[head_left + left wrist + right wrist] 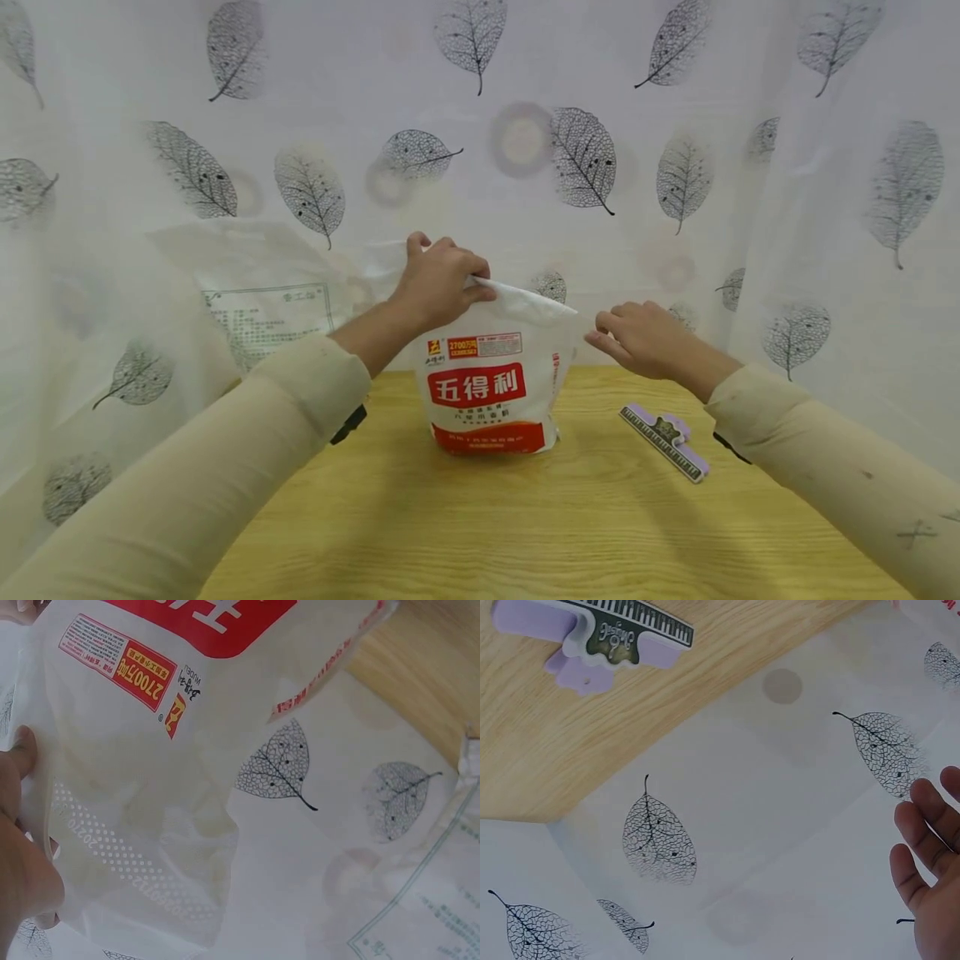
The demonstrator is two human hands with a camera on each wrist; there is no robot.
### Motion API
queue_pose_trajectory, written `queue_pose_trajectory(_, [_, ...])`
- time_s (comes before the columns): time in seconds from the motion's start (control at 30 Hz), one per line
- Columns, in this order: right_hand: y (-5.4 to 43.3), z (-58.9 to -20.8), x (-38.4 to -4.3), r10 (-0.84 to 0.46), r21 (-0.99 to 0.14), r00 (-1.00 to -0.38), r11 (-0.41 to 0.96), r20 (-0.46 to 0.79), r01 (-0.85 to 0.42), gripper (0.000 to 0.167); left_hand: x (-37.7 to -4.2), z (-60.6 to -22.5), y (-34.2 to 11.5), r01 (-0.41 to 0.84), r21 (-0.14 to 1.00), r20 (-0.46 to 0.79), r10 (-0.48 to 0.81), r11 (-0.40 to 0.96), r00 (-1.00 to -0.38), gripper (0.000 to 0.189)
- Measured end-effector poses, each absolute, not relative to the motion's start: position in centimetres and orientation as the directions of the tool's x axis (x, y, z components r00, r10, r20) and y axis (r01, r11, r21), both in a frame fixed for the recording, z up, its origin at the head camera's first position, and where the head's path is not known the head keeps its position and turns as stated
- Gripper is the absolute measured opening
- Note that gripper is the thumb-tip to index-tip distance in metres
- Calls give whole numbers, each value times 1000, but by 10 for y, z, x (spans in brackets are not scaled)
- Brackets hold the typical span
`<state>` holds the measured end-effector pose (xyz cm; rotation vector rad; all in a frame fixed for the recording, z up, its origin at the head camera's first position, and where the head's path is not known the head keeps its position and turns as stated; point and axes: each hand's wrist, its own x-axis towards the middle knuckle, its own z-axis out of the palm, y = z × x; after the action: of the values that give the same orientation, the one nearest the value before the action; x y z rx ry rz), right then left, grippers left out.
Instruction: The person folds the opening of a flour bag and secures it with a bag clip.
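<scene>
A white flour bag (487,400) with red printed bands stands upright on the table. My left hand (442,283) grips its top edge, thumb on the near side; in the left wrist view that hand (26,832) holds the pale, crinkled upper part of the bag (142,817). Just right of the bag's upper right corner is my right hand (637,337), its fingers loosely bent. The right wrist view shows that hand (934,855) with relaxed fingers and nothing visible in it; its thumb is out of sight. A purple bag clip (663,442) lies below it on the table.
The wood-grain table (450,533) reaches back to a pale curtain (525,50) printed with leaves. At the left, partly behind my left arm, is a whitish sheet or bag (270,308) with green printing.
</scene>
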<state>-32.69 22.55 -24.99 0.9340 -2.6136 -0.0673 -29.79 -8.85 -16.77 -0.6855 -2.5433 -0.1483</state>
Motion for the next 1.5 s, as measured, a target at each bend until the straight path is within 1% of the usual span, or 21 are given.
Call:
queue_pose_trajectory(0.2, [243, -256, -321, -581, 130, -772, 812, 256, -568, 34, -298, -168, -88, 499, -31, 492, 448, 866, -746, 25])
queue_pose_trajectory(0.33, [252, -263, -320, -562, 135, -799, 827, 216, -546, 37, -298, -168, -88, 500, -31, 494, 448, 866, -745, 26])
queue_pose_trajectory(0.43, [258, -268, -320, -541, 133, -832, 840, 122, -526, 34, -298, -169, -88, 496, -35, 496, 446, 867, -745, 26])
queue_pose_trajectory(0.53, [266, -276, -321, -507, 116, -862, 855, -22, -506, 29, -297, -170, -89, 495, -35, 499, 444, 868, -744, 26])
queue_pose_trajectory(0.63, [273, -286, -320, -468, 100, -873, 870, -139, -482, 26, -297, -171, -90, 495, -34, 504, 443, 868, -742, 26])
queue_pose_trajectory(0.73, [279, -297, -318, -450, 98, -872, 876, -190, -473, 24, -297, -171, -90, 496, -34, 511, 441, 868, -737, 26])
queue_pose_trajectory(0.87, [288, -310, -316, -442, 91, -873, 879, -206, -467, 24, -297, -171, -90, 494, -51, 528, 443, 868, -724, 27])
queue_pose_trajectory(1.03, [296, -330, -312, -420, 51, -875, 895, -241, -444, 26, -297, -171, -89, 497, -63, 527, 452, 865, -720, 27])
queue_pose_trajectory(1.17, [299, -342, -310, -439, 58, -874, 886, -208, -459, 24, -297, -172, -89, 484, -71, 520, 446, 872, -728, 27])
queue_pose_trajectory(1.23, [299, -344, -310, -453, 67, -873, 880, -181, -470, 24, -297, -172, -89, 474, -74, 518, 440, 877, -733, 27])
queue_pose_trajectory(1.33, [299, -345, -311, -466, 64, -868, 874, -171, -482, 24, -298, -172, -90, 470, -72, 514, 437, 879, -738, 27])
queue_pose_trajectory(1.5, [295, -342, -312, -480, 8, -856, 872, -191, -490, 24, -299, -173, -89, 483, -63, 515, 443, 873, -734, 28])
